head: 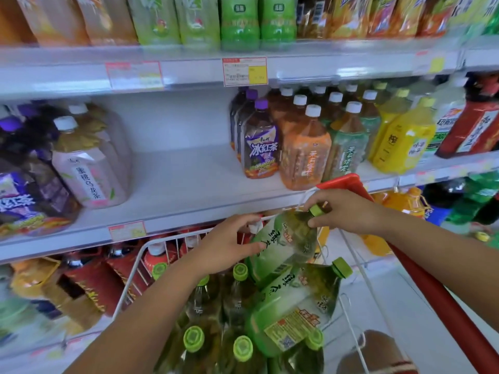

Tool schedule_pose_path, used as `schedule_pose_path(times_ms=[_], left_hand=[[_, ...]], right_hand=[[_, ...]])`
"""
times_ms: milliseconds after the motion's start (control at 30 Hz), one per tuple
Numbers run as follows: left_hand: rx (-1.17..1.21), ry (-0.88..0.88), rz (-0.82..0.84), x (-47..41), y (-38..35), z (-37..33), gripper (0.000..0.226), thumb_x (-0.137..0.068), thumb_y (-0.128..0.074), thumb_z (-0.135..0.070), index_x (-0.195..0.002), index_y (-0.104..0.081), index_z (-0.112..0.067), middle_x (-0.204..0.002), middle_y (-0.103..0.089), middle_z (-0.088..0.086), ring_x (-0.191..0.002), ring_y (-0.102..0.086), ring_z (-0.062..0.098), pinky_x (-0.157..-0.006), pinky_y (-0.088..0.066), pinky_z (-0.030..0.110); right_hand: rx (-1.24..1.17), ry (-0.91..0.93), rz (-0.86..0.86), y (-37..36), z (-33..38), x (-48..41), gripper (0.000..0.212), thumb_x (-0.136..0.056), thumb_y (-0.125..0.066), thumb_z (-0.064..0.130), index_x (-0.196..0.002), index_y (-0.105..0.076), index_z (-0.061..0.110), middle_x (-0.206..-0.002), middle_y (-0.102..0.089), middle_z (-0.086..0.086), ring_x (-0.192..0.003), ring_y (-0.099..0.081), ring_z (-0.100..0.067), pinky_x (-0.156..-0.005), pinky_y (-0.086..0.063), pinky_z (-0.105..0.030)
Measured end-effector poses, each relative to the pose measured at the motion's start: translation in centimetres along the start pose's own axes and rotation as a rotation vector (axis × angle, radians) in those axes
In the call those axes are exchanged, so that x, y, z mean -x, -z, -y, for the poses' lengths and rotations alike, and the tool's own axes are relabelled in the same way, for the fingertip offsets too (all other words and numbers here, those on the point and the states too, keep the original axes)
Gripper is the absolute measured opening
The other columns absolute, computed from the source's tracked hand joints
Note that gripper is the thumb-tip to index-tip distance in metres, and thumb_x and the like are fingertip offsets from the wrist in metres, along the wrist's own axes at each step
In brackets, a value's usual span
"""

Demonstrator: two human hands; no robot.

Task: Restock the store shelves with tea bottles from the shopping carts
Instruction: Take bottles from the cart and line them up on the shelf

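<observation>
A large green tea bottle (283, 244) with a green cap is tilted above the white wire shopping cart (129, 276). My right hand (348, 211) grips its neck just below the cap. My left hand (229, 244) holds the lower side of its body. A second green tea bottle (294, 306) lies tilted in the cart under it, and several more green-capped bottles (216, 333) stand upright there. The middle shelf (183, 184) has a bare stretch straight ahead.
On the middle shelf stand a pink-label tea bottle (89, 168) at the left and purple (260, 147), orange (305, 155) and green-label bottles (348, 147) at the right. The cart's red handle (432, 290) runs along the right. Red and yellow bottles fill the lower shelf.
</observation>
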State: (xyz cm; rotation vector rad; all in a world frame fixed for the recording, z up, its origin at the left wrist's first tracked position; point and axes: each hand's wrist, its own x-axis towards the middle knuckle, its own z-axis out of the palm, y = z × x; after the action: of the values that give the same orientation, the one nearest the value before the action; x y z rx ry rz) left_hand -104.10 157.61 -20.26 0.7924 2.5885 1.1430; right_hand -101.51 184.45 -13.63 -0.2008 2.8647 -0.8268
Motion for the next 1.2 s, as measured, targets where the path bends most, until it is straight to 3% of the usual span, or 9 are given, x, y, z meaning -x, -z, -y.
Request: schedule_pose_path(times_ms=[233, 333, 500, 600, 667, 800, 933, 1067, 1200], left_hand=[[0.164, 0.05, 0.159, -0.1, 1.5, -0.6, 0.104, -0.069, -0.085, -0.045, -0.152, -0.022, -0.039, -0.155, -0.031, -0.017, -0.141, -0.03, 0.003, -0.117, -0.029, 0.034], [0.281, 0.045, 0.146, 0.2, 3.6, -1.3, 0.097, -0.07, -0.087, -0.032, -0.147, -0.03, -0.042, -0.144, -0.045, -0.022, -0.134, -0.041, 0.001, -0.109, -0.033, 0.024], [0.444, -0.031, -0.001, 1.9, 7.1, -1.6, 0.071, -0.067, -0.087, -0.008, -0.126, -0.058, -0.036, -0.121, -0.069, -0.012, -0.116, -0.062, 0.007, -0.098, -0.05, 0.03], [0.491, -0.058, -0.157, 3.7, 8.6, -0.8, 0.066, -0.067, -0.085, 0.002, -0.12, -0.063, -0.031, -0.115, -0.072, -0.009, -0.11, -0.066, 0.011, -0.093, -0.054, 0.03], [0.534, -0.08, -0.239, 4.5, 10.0, -0.1, 0.064, -0.067, -0.085, 0.002, -0.121, -0.064, -0.026, -0.116, -0.072, -0.005, -0.11, -0.066, 0.015, -0.09, -0.055, 0.031], [0.519, -0.148, -0.331, 4.5, 13.9, 0.6, 0.064, -0.07, -0.082, 0.005, -0.123, -0.061, -0.026, -0.116, -0.072, -0.009, -0.112, -0.065, 0.01, -0.09, -0.052, 0.025], [0.361, -0.085, -0.38, 3.6, 17.0, 4.1, 0.07, -0.067, -0.087, -0.032, -0.129, -0.055, -0.037, -0.125, -0.066, -0.014, -0.122, -0.057, 0.006, -0.102, -0.047, 0.032], [-0.018, 0.16, -0.415, 4.3, 18.8, 10.1, 0.092, -0.065, -0.079, -0.061, -0.142, -0.047, -0.023, -0.129, -0.061, -0.008, -0.118, -0.057, 0.006, -0.1, -0.044, 0.024], [-0.276, 0.183, -0.405, 4.9, 18.6, 15.2, 0.09, -0.055, -0.062, -0.081, -0.12, -0.067, -0.019, -0.109, -0.066, -0.008, -0.099, -0.062, 0.01, -0.091, -0.051, 0.033]], right_hand=[[0.063, 0.389, -0.084, 0.2, 5.7, 0.3, 0.023, -0.086, -0.07, 0.023, -0.106, -0.064, 0.031, -0.109, -0.055, 0.014, -0.105, -0.049, 0.005, -0.086, -0.036, -0.007], [0.089, 0.447, -0.108, 1.7, 9.0, -0.1, 0.025, -0.086, -0.069, 0.02, -0.108, -0.064, 0.033, -0.109, -0.056, 0.018, -0.101, -0.048, 0.015, -0.081, -0.034, -0.003], [-0.268, 0.467, -0.187, 1.9, 12.8, -0.2, 0.038, -0.085, -0.07, 0.013, -0.112, -0.061, 0.038, -0.117, -0.062, 0.019, -0.108, -0.056, 0.009, -0.087, -0.045, -0.009], [-0.577, 0.351, -0.019, -1.0, 12.5, -0.8, 0.078, -0.073, -0.081, 0.034, -0.136, -0.037, 0.048, -0.139, -0.049, 0.016, -0.125, -0.044, 0.011, -0.1, -0.042, -0.017], [-0.546, 0.3, 0.135, -4.4, 12.7, -1.5, 0.103, -0.062, -0.088, 0.04, -0.138, -0.02, 0.058, -0.143, -0.042, 0.021, -0.129, -0.041, 0.006, -0.102, -0.042, -0.023], [-0.643, 0.315, -0.128, -8.1, 15.1, -5.7, 0.078, -0.062, -0.089, 0.018, -0.119, -0.044, 0.046, -0.117, -0.064, 0.015, -0.105, -0.061, 0.005, -0.077, -0.05, -0.01], [-0.625, 0.36, -0.224, -8.6, 17.1, -11.3, 0.082, -0.057, -0.092, 0.025, -0.127, -0.05, 0.031, -0.118, -0.065, 0.013, -0.112, -0.06, -0.006, -0.094, -0.049, -0.027], [-0.597, 0.324, -0.278, -10.0, 17.9, -17.2, 0.083, -0.054, -0.094, 0.026, -0.126, -0.051, 0.023, -0.114, -0.064, 0.01, -0.108, -0.061, -0.01, -0.094, -0.05, -0.033], [-0.646, 0.296, -0.221, -11.7, 17.9, -22.4, 0.085, -0.054, -0.093, 0.021, -0.129, -0.052, 0.018, -0.118, -0.067, -0.001, -0.107, -0.065, -0.017, -0.09, -0.053, -0.035]])
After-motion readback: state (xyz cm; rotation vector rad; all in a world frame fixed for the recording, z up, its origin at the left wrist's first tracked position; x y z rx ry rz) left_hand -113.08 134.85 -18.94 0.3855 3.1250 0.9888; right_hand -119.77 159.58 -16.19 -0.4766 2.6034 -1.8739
